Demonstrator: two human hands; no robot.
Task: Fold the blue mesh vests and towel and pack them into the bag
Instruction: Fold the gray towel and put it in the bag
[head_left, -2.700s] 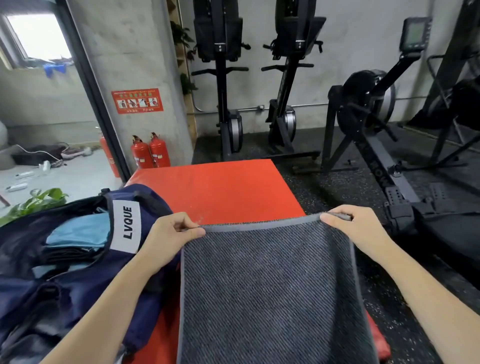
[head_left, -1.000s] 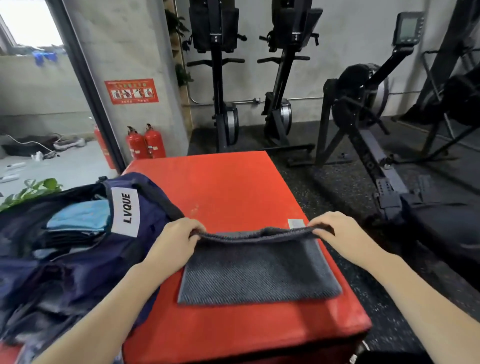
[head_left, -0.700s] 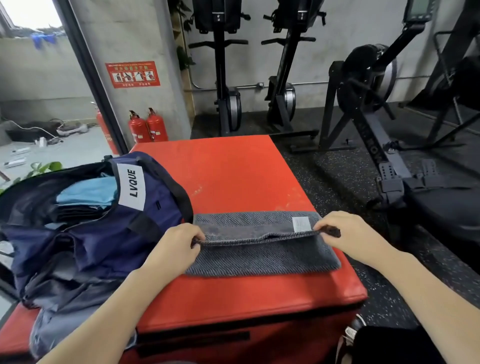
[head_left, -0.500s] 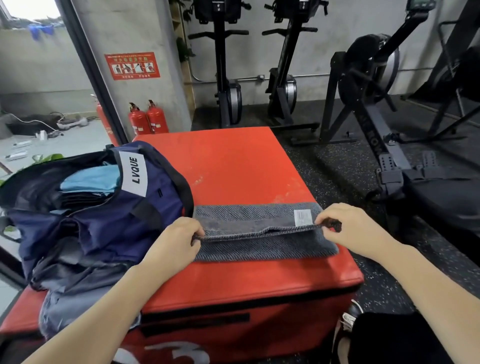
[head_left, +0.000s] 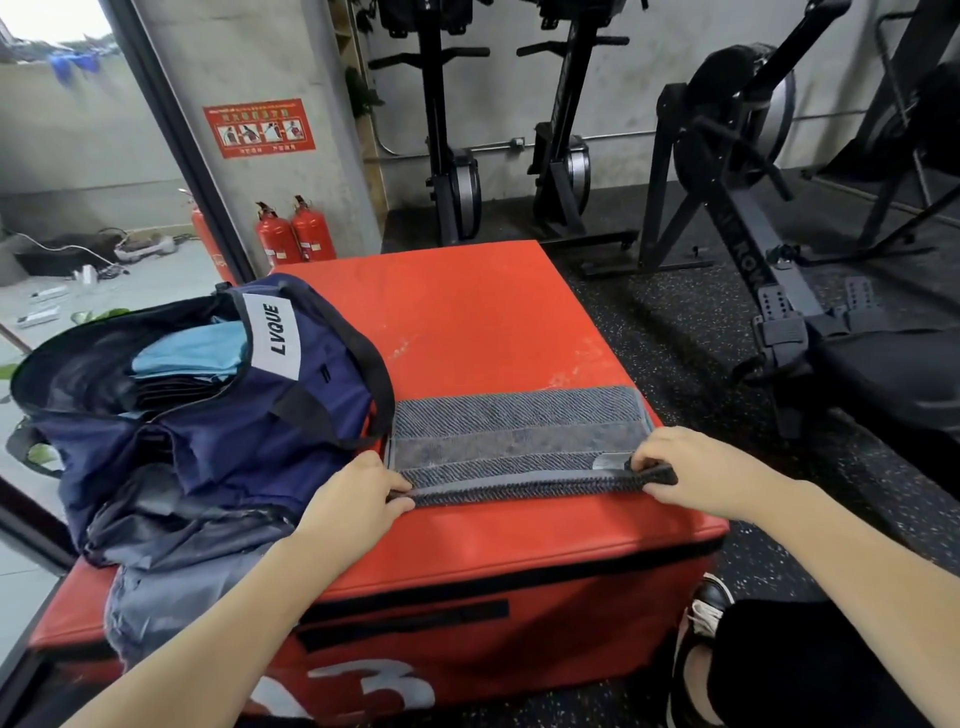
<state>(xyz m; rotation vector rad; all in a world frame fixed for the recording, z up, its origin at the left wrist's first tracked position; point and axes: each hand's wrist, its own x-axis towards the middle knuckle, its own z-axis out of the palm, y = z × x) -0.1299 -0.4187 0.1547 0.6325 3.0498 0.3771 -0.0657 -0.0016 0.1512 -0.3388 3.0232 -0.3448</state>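
Note:
A grey towel (head_left: 514, 431) lies folded into a narrow strip on the red padded box (head_left: 467, 322), near its front right corner. My left hand (head_left: 358, 499) pinches the left end of the towel's near edge. At the right end, my right hand (head_left: 691, 473) grips the same edge, fingers curled over it. The navy bag (head_left: 218, 415) marked LVQUE stands open on the box's left side, touching the towel's left end. Inside it lie folded light blue mesh vests (head_left: 192, 351) on top of darker cloth.
The red box's front edge (head_left: 519, 566) is just below my hands. Black rowing machines (head_left: 753, 208) stand on the dark rubber floor to the right and behind. Two red fire extinguishers (head_left: 296, 234) stand by the concrete pillar. My shoe (head_left: 701, 618) shows at the lower right.
The towel went from hanging full length to lying on the box. Both hands then folded its far edge back toward me, making a narrower strip.

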